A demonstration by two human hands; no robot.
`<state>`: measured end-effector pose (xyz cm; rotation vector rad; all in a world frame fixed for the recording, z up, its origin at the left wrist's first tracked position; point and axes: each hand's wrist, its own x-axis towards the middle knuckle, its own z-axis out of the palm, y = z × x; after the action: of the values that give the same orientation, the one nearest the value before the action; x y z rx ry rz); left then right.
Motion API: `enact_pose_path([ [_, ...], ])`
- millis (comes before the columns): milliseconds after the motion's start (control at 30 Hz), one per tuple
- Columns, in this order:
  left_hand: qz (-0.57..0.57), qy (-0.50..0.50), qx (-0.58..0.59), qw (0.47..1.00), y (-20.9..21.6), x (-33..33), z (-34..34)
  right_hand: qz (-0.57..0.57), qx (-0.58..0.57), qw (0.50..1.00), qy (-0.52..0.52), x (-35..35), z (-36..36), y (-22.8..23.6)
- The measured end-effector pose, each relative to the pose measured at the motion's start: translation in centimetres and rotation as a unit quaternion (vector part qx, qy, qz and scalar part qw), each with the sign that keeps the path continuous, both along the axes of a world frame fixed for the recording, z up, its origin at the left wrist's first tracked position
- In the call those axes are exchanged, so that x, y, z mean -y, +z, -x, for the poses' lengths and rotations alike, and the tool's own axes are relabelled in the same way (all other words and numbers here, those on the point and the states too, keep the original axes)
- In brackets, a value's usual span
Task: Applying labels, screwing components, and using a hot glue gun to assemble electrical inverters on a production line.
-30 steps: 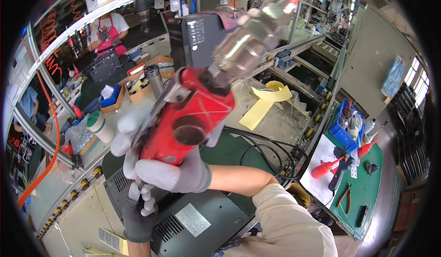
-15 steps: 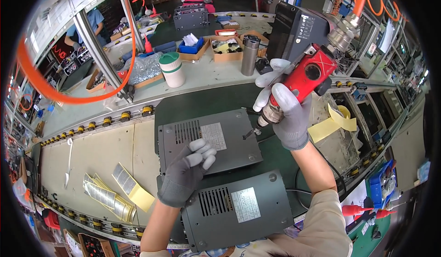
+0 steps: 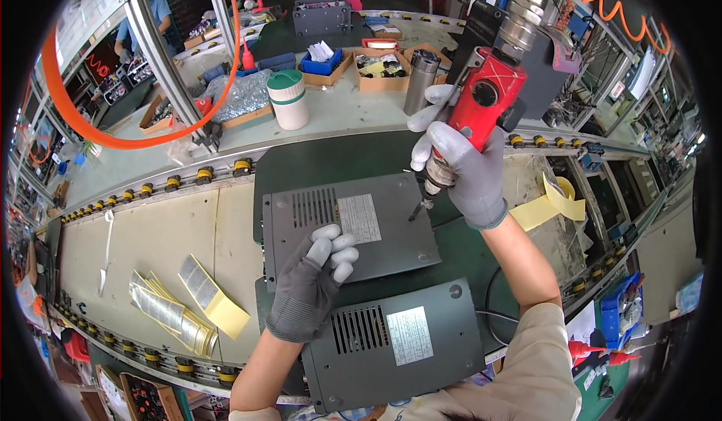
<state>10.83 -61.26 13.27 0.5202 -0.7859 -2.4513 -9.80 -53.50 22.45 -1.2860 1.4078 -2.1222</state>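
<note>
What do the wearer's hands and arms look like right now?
The left hand and right hand wear grey gloves with whitish fingertips and snug cuffs; the left glove looks darker. The forearms are bare. The cream right sleeve ends around the elbow.

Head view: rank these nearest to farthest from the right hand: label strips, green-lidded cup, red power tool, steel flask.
1. Red power tool, gripped in the right hand.
2. Steel flask, beyond the hand, leftward.
3. Green-lidded cup, farther left.
4. Label strips, lower left.
</note>
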Motion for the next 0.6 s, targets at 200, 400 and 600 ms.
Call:
enact_pose_path([
  [200, 0.021, -0.012, 0.051, 0.998, 0.3, -0.3, 0.0, -0.048, 0.021, 0.999, 0.006, 0.1, 0.0, 0.2],
  [400, 0.027, -0.013, 0.023, 0.999, 0.3, -0.1, -0.1, -0.048, 0.009, 0.999, 0.008, 0.8, -1.5, 0.3],
  [600, 0.032, 0.0, 0.034, 0.999, 0.9, -0.4, -0.1, -0.05, -0.005, 0.999, -0.004, 0.6, -1.6, -0.2],
])
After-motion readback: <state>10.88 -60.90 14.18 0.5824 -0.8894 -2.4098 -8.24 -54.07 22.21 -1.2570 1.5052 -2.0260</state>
